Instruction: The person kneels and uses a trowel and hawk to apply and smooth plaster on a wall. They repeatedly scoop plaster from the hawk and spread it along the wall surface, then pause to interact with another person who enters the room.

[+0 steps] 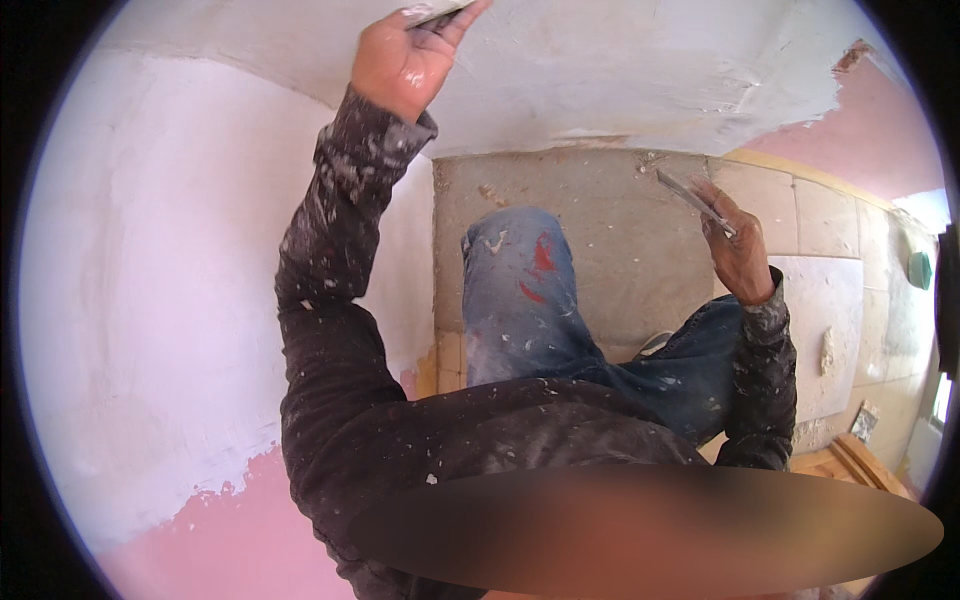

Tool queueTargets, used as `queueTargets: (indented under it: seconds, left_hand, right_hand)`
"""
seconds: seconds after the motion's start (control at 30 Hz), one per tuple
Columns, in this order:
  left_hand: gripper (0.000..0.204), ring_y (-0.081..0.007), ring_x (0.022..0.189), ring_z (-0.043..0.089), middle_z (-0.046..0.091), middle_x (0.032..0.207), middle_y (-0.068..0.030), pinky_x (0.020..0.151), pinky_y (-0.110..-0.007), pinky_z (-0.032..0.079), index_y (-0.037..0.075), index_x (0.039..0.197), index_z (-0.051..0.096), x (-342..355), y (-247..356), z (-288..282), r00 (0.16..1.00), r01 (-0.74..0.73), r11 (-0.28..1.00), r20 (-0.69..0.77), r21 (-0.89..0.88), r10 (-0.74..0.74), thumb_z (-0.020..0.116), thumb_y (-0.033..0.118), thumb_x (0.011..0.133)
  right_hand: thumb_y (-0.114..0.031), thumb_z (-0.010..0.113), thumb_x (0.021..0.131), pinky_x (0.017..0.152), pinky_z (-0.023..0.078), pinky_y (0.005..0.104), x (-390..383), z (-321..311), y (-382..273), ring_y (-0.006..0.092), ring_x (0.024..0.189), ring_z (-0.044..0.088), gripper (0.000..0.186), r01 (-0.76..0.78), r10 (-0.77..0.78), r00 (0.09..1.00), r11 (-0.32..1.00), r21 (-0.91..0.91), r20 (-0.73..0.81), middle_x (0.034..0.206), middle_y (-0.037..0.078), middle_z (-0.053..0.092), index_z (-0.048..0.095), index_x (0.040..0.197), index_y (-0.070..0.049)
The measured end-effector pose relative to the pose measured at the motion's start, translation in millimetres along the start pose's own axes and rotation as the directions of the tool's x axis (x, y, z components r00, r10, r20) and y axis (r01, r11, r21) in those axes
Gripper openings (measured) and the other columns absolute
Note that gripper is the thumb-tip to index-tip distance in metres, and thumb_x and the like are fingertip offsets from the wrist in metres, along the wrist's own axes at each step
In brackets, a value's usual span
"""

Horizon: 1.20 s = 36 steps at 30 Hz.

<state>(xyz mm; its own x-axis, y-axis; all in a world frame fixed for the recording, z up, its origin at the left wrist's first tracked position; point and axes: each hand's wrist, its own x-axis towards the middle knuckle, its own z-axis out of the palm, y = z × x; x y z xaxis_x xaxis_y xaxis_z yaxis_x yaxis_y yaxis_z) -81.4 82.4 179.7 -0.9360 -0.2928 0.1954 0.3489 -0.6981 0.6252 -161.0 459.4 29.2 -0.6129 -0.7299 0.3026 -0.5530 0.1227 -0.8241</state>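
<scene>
**Two hands, two blades**

Two hands show: the left hand [405, 55] raised high, the right hand [738, 250] lower. Each grips one putty knife: one [440, 14] at the left fingertips, one [690, 195] above the right. One green object [919, 270] sits far right of the right hand.

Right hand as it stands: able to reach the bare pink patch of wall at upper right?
Probably yes: the right hand, holding a putty knife, is raised near the pink patch, with nothing visible between them.

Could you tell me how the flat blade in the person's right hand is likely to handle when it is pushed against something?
The blade looks thin and flat, so it probably flexes a little under pressure. It seems light, since the right hand holds it up with fingers alone. White smears on it suggest the grip could be somewhat slippery.
</scene>
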Motion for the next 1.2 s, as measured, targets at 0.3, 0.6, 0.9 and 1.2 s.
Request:
queueTargets:
  seconds: [0.3,0.6,0.9,1.2]
  left_hand:
    - [0.042,-0.0299,0.119,0.051,0.049,0.130,-0.0172,0.096,-0.043,0.048,-0.003,0.131,0.038,-57.4,-114.1,9.9,0.974,0.005,0.996,-0.224,0.094,0.016,0.048,0.014,0.094]
    - [0.039,-0.0246,0.112,0.053,0.054,0.121,-0.0123,0.092,-0.042,0.047,0.004,0.124,0.046,-55.3,-267.7,-36.1,0.837,-0.091,0.900,-0.523,-0.426,-0.163,0.049,0.012,0.086]
    - [0.038,-0.0273,0.110,0.056,0.055,0.120,-0.0139,0.094,-0.041,0.049,-0.004,0.121,0.047,-73.3,-356.0,-142.9,0.680,-0.151,0.897,-0.703,-0.416,-0.211,0.045,0.003,0.083]
    - [0.046,-0.0297,0.120,0.049,0.049,0.129,-0.0169,0.104,-0.046,0.040,0.000,0.132,0.039,-73.6,-192.3,0.8,0.938,-0.153,0.987,-0.322,-0.052,0.128,0.050,0.011,0.089]
  right_hand:
    - [-0.006,0.056,0.088,0.078,0.046,0.0276,6.9,-15.8,-5.5,0.0127,0.086,0.057,0.023,-0.142,0.257,0.947,0.873,0.466,-0.193,0.095,0.006,0.064,0.059,0.107,0.007]
    - [-0.007,0.054,0.089,0.083,0.048,0.0279,-0.2,-18.7,9.6,0.0147,0.091,0.062,0.025,-0.052,0.209,0.906,0.918,0.394,-0.367,0.103,0.008,0.065,0.061,0.110,0.006]
    - [-0.005,0.057,0.088,0.078,0.046,0.0278,-1.2,-17.2,5.4,0.0140,0.087,0.059,0.023,-0.067,0.185,0.932,0.934,0.352,-0.312,0.098,0.009,0.065,0.059,0.108,0.007]
    - [0.000,0.052,0.085,0.079,0.047,0.0313,-6.2,-31.0,8.6,0.0257,0.087,0.063,0.019,0.100,-0.204,0.874,0.964,-0.247,-0.441,0.097,0.019,0.066,0.066,0.098,0.005]
